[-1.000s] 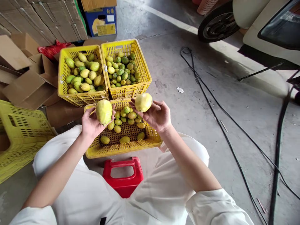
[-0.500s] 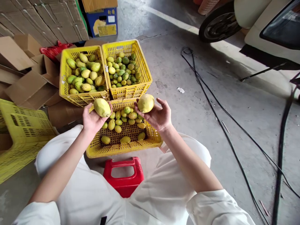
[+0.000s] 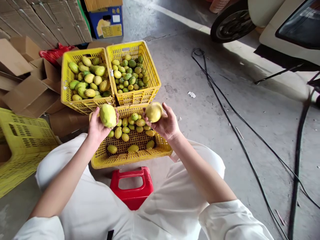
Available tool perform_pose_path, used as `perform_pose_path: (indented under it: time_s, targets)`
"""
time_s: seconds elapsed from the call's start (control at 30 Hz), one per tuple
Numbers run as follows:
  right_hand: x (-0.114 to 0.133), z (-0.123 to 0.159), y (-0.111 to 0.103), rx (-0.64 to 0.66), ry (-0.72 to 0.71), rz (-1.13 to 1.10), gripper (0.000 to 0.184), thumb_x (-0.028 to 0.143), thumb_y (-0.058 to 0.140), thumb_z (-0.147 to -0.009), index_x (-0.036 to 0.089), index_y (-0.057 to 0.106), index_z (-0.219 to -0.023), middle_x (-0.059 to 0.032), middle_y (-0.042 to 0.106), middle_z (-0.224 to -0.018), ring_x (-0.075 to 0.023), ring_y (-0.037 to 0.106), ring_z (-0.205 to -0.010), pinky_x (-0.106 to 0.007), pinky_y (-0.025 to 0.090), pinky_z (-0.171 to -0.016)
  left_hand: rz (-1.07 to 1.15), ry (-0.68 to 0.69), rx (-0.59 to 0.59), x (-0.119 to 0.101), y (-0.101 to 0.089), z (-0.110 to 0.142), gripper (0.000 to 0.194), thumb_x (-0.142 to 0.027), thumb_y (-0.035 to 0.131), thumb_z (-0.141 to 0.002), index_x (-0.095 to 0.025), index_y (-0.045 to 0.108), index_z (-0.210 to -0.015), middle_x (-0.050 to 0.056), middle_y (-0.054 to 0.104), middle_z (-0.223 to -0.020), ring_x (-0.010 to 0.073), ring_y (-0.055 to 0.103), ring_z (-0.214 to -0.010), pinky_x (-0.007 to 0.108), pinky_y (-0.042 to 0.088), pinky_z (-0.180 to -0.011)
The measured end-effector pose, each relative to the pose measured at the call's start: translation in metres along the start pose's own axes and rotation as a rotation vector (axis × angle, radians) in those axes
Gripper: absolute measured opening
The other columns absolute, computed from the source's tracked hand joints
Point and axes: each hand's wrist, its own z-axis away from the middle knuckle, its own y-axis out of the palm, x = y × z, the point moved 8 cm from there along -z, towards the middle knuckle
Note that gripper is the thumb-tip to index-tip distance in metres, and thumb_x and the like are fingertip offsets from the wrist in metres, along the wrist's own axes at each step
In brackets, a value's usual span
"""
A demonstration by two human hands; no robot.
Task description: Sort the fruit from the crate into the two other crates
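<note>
My left hand point(image 3: 96, 130) is curled around a large yellow-green lemon point(image 3: 107, 115), holding it up over the near crate's left side. In my right hand point(image 3: 168, 126) rests another lemon point(image 3: 153, 112), paler yellow and slightly blurred, above the same crate's far right corner. Below both hands stands the near yellow plastic crate point(image 3: 130, 160), with several smaller green-yellow lemons point(image 3: 118, 132) spread on its perforated floor.
Behind it are the left yellow crate point(image 3: 87, 105) and the right yellow crate point(image 3: 137, 97), both well filled with lemons. Cardboard boxes point(image 3: 28, 96) and a yellow-green crate point(image 3: 27, 146) lie left. A red stool point(image 3: 131, 196) sits between my knees. Black cables point(image 3: 232, 123) cross the floor near a scooter point(image 3: 272, 30).
The lemon in my left hand has turned to a more upright angle. My right hand has shifted slightly left and down, and its lemon has rotated. Both hands keep their hold.
</note>
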Motion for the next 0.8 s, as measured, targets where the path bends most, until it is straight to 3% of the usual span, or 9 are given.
perform_pose_path:
  time_s: [0.1,0.17,0.27,0.4,0.53,0.6,0.7,0.8]
  targets:
    - [0.005,0.003,0.007,0.039,-0.03,0.022,0.032,0.041,0.063,-0.084,0.022,0.066,-0.108,-0.0103,0.076,-0.108,-0.0315,0.071,-0.113,-0.049,0.066,-0.086,0.026,0.002,0.033,-0.001,0.002,0.001,0.041,-0.034,0.05,-0.095,-0.018,0.061,-0.131,0.014,0.075,-0.111,0.0313,0.075,-0.102,0.046,0.067,-0.081]
    - [0.008,0.004,0.009,0.045,-0.05,0.043,0.032,0.035,0.064,-0.081,0.024,0.065,-0.111,-0.008,0.076,-0.111,-0.031,0.071,-0.114,-0.05,0.065,-0.088,0.029,0.023,0.043,-0.003,0.004,0.003,0.042,-0.028,0.048,-0.095,-0.021,0.06,-0.135,0.014,0.076,-0.114,0.0305,0.075,-0.103,0.047,0.067,-0.081]
    - [0.005,0.003,0.006,0.04,-0.064,0.03,0.037,0.039,0.069,-0.083,0.025,0.064,-0.117,-0.0048,0.075,-0.107,-0.025,0.073,-0.103,-0.039,0.066,-0.083,0.019,0.036,0.03,-0.005,0.007,0.005,0.036,-0.032,0.055,-0.097,-0.02,0.062,-0.13,0.012,0.076,-0.107,0.0267,0.076,-0.094,0.037,0.067,-0.073]
    - [-0.007,-0.003,0.001,0.058,-0.009,-0.098,0.045,0.055,0.074,-0.082,0.024,0.065,-0.113,-0.0015,0.074,-0.095,-0.0136,0.069,-0.076,-0.02,0.061,-0.062,-0.017,-0.001,-0.001,0.001,0.005,0.004,0.033,-0.036,0.065,-0.093,-0.019,0.064,-0.121,0.008,0.072,-0.091,0.0176,0.073,-0.074,0.021,0.06,-0.056]
    - [-0.013,-0.004,0.001,0.029,0.065,-0.105,0.043,0.056,0.048,-0.096,0.018,0.066,-0.102,-0.0028,0.075,-0.089,-0.0089,0.067,-0.071,-0.013,0.055,-0.059,-0.037,-0.04,0.01,0.007,0.004,0.002,0.033,-0.039,0.062,-0.094,-0.015,0.066,-0.115,0.013,0.074,-0.1,0.018,0.073,-0.075,0.021,0.059,-0.055]
    - [-0.007,-0.003,0.006,0.041,0.033,-0.073,0.047,0.053,0.04,-0.097,0.016,0.066,-0.108,-0.0058,0.077,-0.094,-0.0139,0.072,-0.081,-0.02,0.06,-0.067,-0.027,-0.031,0.019,0.005,0.003,0.002,0.037,-0.043,0.055,-0.096,-0.013,0.067,-0.116,0.016,0.074,-0.105,0.0228,0.075,-0.082,0.028,0.063,-0.06]
    - [0.004,-0.002,0.013,0.078,-0.042,-0.04,0.041,0.043,0.055,-0.086,0.018,0.063,-0.117,-0.0102,0.077,-0.108,-0.026,0.074,-0.101,-0.041,0.068,-0.08,-0.009,-0.014,0.031,-0.002,0.004,0.005,0.038,-0.037,0.048,-0.097,-0.015,0.067,-0.12,0.016,0.075,-0.107,0.0295,0.076,-0.096,0.039,0.066,-0.068]
    - [0.003,-0.006,0.01,0.08,-0.023,-0.018,0.041,0.04,0.062,-0.084,0.02,0.061,-0.119,-0.0102,0.076,-0.111,-0.0273,0.074,-0.104,-0.045,0.068,-0.083,-0.036,-0.016,0.019,-0.004,0.003,0.008,0.033,-0.036,0.053,-0.096,-0.015,0.068,-0.116,0.015,0.076,-0.104,0.0285,0.076,-0.095,0.036,0.065,-0.067]
